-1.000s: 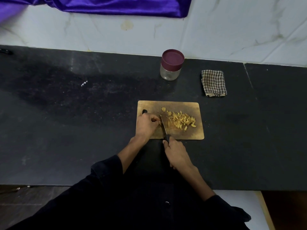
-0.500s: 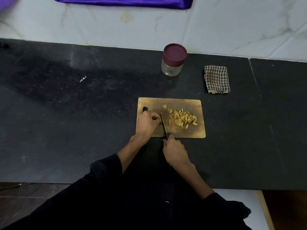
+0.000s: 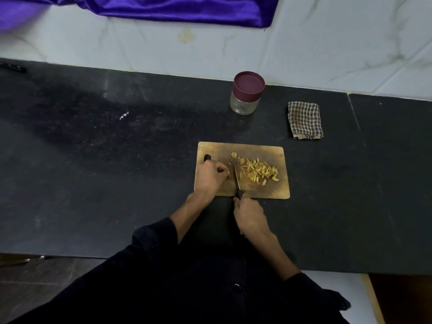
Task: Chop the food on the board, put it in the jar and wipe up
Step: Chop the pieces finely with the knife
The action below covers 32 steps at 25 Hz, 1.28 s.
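A wooden chopping board [image 3: 264, 150] lies on the black counter. A pile of yellow chopped strips [image 3: 260, 173] sits on its right half. My right hand [image 3: 250, 217] grips the black handle of a knife [image 3: 236, 178] at the board's near edge; the blade points away, just left of the pile. My left hand [image 3: 211, 177] rests on the board's left half with curled fingers right beside the blade; whatever it pinches is hidden. A glass jar [image 3: 245, 94] with a maroon lid on stands behind the board. A checked cloth [image 3: 305, 120] lies folded to the jar's right.
The black counter [image 3: 93, 171] stretches far to the left and right of the board. A white marble wall [image 3: 327, 47] rises behind it, with purple fabric [image 3: 163, 8] hanging at the top. A small white scrap [image 3: 124, 116] lies on the counter at left.
Both hands and the knife keep nearly the same place on the board; the view has shifted slightly. The pile looks the same.
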### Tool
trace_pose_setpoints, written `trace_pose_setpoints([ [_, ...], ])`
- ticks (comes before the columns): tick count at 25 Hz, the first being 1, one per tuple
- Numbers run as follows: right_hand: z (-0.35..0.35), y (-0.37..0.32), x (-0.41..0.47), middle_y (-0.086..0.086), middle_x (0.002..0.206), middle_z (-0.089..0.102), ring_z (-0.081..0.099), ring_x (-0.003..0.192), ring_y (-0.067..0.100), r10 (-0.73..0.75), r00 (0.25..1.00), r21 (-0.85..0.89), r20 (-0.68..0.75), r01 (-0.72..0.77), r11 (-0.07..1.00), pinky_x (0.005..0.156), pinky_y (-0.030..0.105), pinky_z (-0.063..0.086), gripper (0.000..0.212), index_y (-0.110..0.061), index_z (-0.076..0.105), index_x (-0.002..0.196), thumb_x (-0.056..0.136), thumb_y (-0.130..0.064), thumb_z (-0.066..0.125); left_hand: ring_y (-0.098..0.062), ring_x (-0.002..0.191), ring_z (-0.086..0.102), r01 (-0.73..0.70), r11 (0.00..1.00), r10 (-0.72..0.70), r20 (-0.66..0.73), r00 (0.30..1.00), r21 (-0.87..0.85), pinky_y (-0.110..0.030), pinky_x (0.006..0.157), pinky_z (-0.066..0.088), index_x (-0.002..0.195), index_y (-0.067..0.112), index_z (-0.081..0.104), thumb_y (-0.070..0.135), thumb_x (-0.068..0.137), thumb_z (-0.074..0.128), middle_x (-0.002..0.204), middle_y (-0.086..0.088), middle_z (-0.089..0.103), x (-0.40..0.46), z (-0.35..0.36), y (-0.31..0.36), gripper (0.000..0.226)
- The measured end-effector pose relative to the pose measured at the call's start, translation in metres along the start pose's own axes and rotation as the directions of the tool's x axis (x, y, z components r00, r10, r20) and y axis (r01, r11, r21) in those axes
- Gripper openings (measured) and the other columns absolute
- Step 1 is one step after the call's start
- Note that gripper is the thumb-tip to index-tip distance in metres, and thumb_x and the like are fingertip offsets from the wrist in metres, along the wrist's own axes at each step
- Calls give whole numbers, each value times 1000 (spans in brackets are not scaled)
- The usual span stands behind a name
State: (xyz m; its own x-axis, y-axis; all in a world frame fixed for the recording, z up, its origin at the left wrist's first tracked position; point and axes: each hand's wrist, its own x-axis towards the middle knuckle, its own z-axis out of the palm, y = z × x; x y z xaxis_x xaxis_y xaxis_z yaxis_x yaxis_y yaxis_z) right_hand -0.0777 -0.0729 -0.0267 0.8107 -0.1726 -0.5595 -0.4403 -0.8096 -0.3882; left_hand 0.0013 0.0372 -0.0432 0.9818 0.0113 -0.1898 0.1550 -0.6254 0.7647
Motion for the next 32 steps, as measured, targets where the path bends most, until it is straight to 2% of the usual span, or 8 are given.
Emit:
trace_pose_setpoints([
  [4,-9,7,-2,13,98,63,68,85,34,8,1000,40,-28,-6,999,76,53,57,25,-17,44,98,103,-40,35,-3,72,61,-16,999,17,33,999,-31,-20,72,52,86,10,75,9,86,66,87,2,73,-1,-2,-2,9],
  [7,-9,4,-3,11,97,63,68,86,33,-27,1000,47,-9,28,999,77,53,57,24,-19,44,100,103,-41,36,-4,57,59,36,992,-28,67,997,-119,-15,52,52,96,7,73,10,89,64,80,0,69,-2,-7,-4,12],
  [9,-9,1,-5,11,96,63,68,86,33,-52,999,45,10,52,998,77,52,58,24,-18,46,103,103,-40,36,-4,55,59,40,992,-32,71,997,-117,-13,48,50,99,7,72,10,89,63,80,1,68,-1,-8,-4,14],
  [13,-6,-1,-4,13,97,65,69,86,34,-65,997,29,38,64,998,77,52,57,30,-14,49,111,104,-40,37,-2,65,60,10,997,-7,47,999,-77,-18,62,54,97,8,74,8,88,65,90,-1,72,-1,-5,-4,13],
  [17,-4,-1,-3,14,97,65,68,85,35,-76,997,8,24,76,997,76,52,57,30,-12,49,109,104,-39,37,-6,74,62,1,998,1,39,999,-66,-28,74,57,95,7,74,8,87,66,91,-3,73,0,-3,-3,12],
  [32,2,-1,7,15,102,62,67,89,35,-38,996,9,84,37,999,78,53,56,28,-10,47,108,105,-36,36,-13,78,66,21,999,-20,43,999,-32,-35,75,57,92,7,74,7,87,65,89,-4,73,4,-2,-2,10],
])
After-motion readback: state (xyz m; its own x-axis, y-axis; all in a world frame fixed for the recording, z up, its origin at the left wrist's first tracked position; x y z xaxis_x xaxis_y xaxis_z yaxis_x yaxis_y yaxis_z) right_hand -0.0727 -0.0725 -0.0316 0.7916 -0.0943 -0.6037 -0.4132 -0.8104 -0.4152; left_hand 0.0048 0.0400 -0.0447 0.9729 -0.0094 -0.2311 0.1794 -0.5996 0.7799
